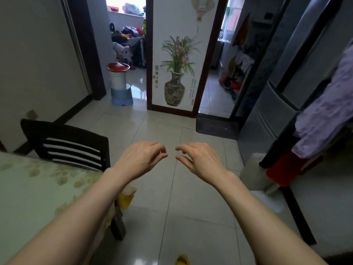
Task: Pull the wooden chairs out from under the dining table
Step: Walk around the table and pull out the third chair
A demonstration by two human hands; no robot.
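**Both hands raised and empty beside a tucked-in chair**

Nearest the viewer, two bare forearms reach forward over the tiled floor (156,188). The left hand (141,159) and right hand (198,159) hover at the centre of view, palms down, fingers loosely curled, fingertips pointing toward one another and close but apart. Neither grip holds anything; both are released.

At 9 o'clock lies the counter (28,197), covered by a leaf-patterned cloth. At 10 o'clock, just beyond its far edge, stands one dark wooden chair (66,146), its slatted back upright and close against the counter; its seat is hidden. The left hand is near its right post, not touching.

Judged by its build, the chair should be stiff and moderately heavy, likely to slide readily on smooth tile. The top rail of the back offers the soundest hold.

Farther off, at 12 o'clock, a vase picture (177,73) stands between two doorways.
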